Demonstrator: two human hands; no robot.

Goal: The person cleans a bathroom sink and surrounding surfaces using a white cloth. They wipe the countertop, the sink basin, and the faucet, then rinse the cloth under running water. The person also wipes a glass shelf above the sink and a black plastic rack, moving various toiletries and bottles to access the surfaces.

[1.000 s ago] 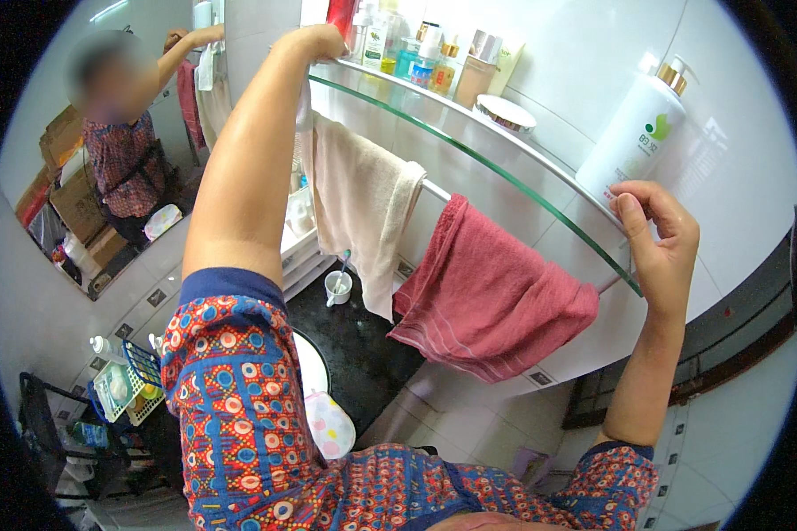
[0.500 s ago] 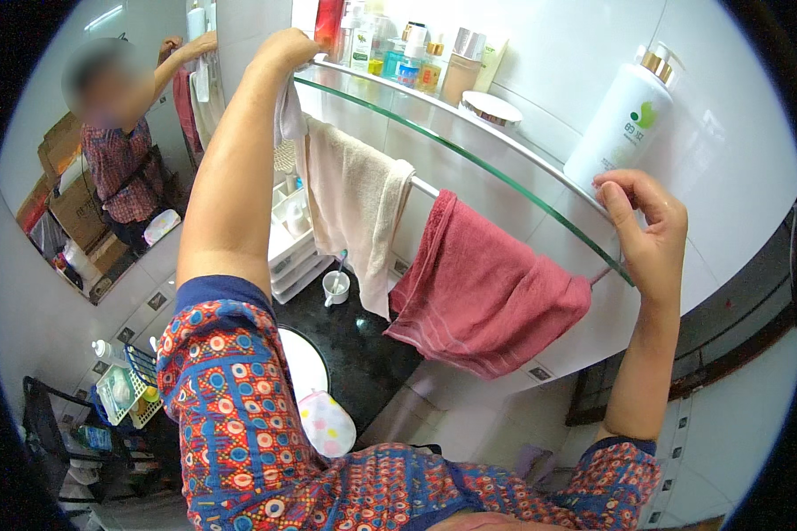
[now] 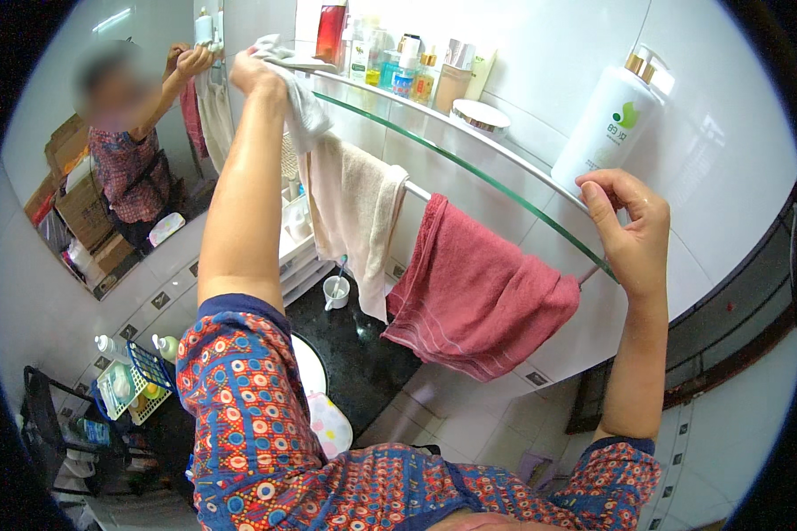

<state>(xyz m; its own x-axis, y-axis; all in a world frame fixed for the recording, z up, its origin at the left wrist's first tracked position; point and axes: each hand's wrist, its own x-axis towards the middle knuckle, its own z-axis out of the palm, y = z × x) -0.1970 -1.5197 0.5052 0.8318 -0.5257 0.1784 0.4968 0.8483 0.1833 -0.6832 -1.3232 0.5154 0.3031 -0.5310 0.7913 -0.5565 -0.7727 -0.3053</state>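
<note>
My left hand point(image 3: 259, 75) is up at the left end of a curved glass shelf point(image 3: 469, 156), closed on a pale grey cloth point(image 3: 303, 108). The cloth lies partly over the shelf's end and hangs down beside it. At the shelf's right end, my right hand point(image 3: 630, 219) has its fingers curled and pinched at the metal rail point(image 3: 520, 146), just below a tall white pump bottle point(image 3: 609, 124). A cream towel point(image 3: 350, 199) and a red towel point(image 3: 483, 288) hang from the bar under the shelf.
Small bottles point(image 3: 405, 66), a red bottle point(image 3: 330, 35) and a round white-lidded jar point(image 3: 480, 116) stand along the shelf. Below are a black counter point(image 3: 376, 341), a white cup point(image 3: 336, 290) with a toothbrush and a white drawer unit point(image 3: 301, 257). A mirror point(image 3: 44, 124) covers the left wall.
My left hand has moved left off the rail's end, drawing the grey cloth up and over it. The right hand keeps its place at the rail, and the view has shifted slightly.
</note>
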